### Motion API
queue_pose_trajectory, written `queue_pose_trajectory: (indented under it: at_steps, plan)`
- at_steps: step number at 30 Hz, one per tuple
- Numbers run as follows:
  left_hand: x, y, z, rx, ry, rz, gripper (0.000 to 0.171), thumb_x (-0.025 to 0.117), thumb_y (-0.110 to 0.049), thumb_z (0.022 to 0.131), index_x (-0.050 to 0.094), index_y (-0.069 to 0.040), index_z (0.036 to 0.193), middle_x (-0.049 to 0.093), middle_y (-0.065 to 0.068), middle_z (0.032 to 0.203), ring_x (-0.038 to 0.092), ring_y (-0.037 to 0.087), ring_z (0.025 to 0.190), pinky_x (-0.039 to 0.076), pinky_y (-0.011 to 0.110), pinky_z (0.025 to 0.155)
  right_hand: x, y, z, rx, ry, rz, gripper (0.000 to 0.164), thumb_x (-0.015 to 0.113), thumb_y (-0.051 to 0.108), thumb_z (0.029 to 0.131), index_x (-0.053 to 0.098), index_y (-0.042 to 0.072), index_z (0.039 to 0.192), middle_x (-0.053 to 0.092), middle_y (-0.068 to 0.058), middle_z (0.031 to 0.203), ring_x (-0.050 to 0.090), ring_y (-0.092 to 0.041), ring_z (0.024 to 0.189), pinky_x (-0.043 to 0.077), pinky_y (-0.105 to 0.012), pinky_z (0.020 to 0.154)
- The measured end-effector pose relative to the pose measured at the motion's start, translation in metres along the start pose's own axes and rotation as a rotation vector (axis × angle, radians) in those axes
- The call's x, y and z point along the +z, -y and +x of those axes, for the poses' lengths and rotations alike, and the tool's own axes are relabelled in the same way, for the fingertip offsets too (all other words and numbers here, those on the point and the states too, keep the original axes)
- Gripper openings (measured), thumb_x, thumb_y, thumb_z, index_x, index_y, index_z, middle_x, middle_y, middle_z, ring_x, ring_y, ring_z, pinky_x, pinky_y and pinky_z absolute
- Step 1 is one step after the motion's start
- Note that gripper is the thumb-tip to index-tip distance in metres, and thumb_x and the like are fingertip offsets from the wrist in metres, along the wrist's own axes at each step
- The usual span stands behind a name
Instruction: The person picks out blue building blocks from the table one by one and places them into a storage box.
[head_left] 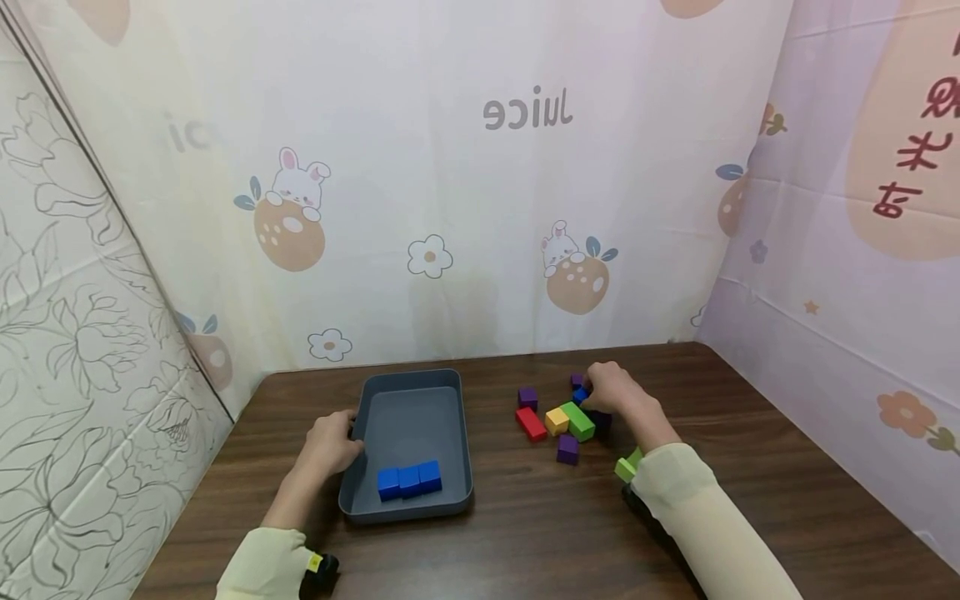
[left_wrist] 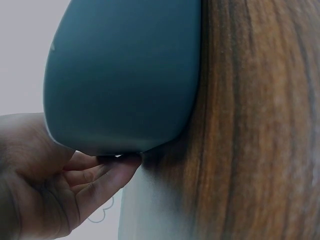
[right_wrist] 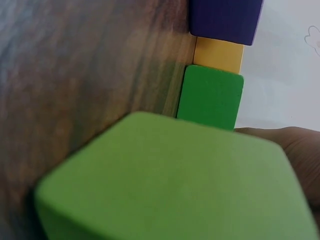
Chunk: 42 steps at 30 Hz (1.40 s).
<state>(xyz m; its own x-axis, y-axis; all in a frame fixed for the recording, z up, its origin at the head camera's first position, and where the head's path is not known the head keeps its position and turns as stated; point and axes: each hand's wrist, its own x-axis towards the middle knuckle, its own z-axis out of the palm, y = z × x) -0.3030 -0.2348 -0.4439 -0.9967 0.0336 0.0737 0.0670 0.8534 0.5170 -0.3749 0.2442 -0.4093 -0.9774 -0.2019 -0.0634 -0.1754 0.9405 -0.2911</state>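
Observation:
A grey rectangular tray (head_left: pixel 412 408) stands on the table, with a row of three blue blocks (head_left: pixel 409 481) near its front. My left hand (head_left: pixel 330 446) grips the tray's left side, thumb at the rim. In the left wrist view, the fingers of that hand (left_wrist: pixel 75 187) lie against the tray's outer wall (left_wrist: pixel 125 75). Among loose blocks right of the tray, my right hand (head_left: pixel 615 390) pinches a blue block (head_left: pixel 581 395); its fingertips are partly hidden. The right wrist view shows only part of this hand (right_wrist: pixel 302 155), behind a large light green block (right_wrist: pixel 170 175).
Near the right hand lie a red block (head_left: pixel 531 424), a yellow block (head_left: pixel 557 421), a green block (head_left: pixel 577 422) and several purple blocks (head_left: pixel 567 450). A light green block (head_left: pixel 627 467) lies by the right sleeve. Printed curtains (head_left: pixel 465 183) hang behind the wooden table (head_left: pixel 525 533).

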Motion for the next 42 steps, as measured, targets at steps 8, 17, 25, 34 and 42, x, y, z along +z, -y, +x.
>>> queue_pose_trajectory:
  at_steps: [8, 17, 25, 34, 42]
  plan:
    - [0.000, 0.000, -0.001, -0.001, 0.002, 0.002, 0.048, 0.071, 0.001, 0.089, 0.064, 0.007, 0.137, 0.073, 0.025, 0.114, 0.069, 0.029, 0.091, 0.060, 0.047, 0.077, -0.002, 0.001, -0.002, 0.000, 0.022, 0.005, 0.038, 0.081, 0.009, 0.088, 0.071, -0.009, 0.120, 0.072, -0.021, 0.109, 0.065, -0.028, 0.089, 0.060, -0.051, 0.085]
    - [0.000, 0.000, -0.001, 0.002, 0.000, 0.003, 0.050, 0.071, 0.000, 0.089, 0.063, 0.008, 0.138, 0.073, 0.025, 0.116, 0.070, 0.030, 0.094, 0.060, 0.049, 0.079, 0.000, -0.001, -0.001, 0.000, 0.032, -0.011, 0.040, 0.082, 0.013, 0.091, 0.070, -0.009, 0.121, 0.071, -0.023, 0.111, 0.065, -0.028, 0.092, 0.059, -0.051, 0.087]
    - [0.000, 0.001, -0.001, 0.011, -0.003, 0.000, 0.049, 0.071, 0.000, 0.090, 0.063, 0.008, 0.138, 0.073, 0.025, 0.116, 0.070, 0.031, 0.095, 0.060, 0.049, 0.079, 0.000, -0.002, 0.000, 0.003, 0.044, 0.001, 0.040, 0.082, 0.014, 0.091, 0.070, -0.009, 0.122, 0.071, -0.022, 0.113, 0.065, -0.028, 0.092, 0.059, -0.051, 0.088]
    - [0.000, 0.001, 0.000, 0.008, -0.004, 0.007, 0.049, 0.071, 0.000, 0.090, 0.063, 0.009, 0.138, 0.073, 0.026, 0.117, 0.071, 0.033, 0.099, 0.060, 0.051, 0.082, -0.009, 0.002, -0.008, -0.037, 0.008, -0.003, 0.040, 0.085, 0.014, 0.089, 0.072, -0.009, 0.118, 0.072, -0.022, 0.110, 0.066, -0.029, 0.091, 0.060, -0.050, 0.085]
    - [0.002, 0.003, 0.001, 0.007, -0.007, 0.009, 0.051, 0.071, -0.001, 0.090, 0.062, 0.007, 0.140, 0.073, 0.024, 0.115, 0.070, 0.030, 0.095, 0.060, 0.048, 0.080, -0.017, 0.010, -0.012, -0.066, -0.030, -0.014, 0.039, 0.084, 0.013, 0.090, 0.072, -0.010, 0.119, 0.073, -0.021, 0.108, 0.070, -0.029, 0.092, 0.061, -0.051, 0.084]
